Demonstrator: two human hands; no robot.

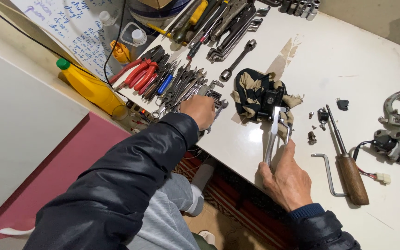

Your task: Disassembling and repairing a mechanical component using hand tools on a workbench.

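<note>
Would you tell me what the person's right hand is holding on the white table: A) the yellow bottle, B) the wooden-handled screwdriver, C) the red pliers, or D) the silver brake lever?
D: the right hand grips the silver brake lever, whose black mount rests on the patterned cloth.

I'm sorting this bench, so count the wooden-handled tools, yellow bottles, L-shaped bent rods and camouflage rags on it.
Wooden-handled screwdriver: 1
Yellow bottle: 1
L-shaped bent rod: 1
Camouflage rag: 1
Total: 4
</note>
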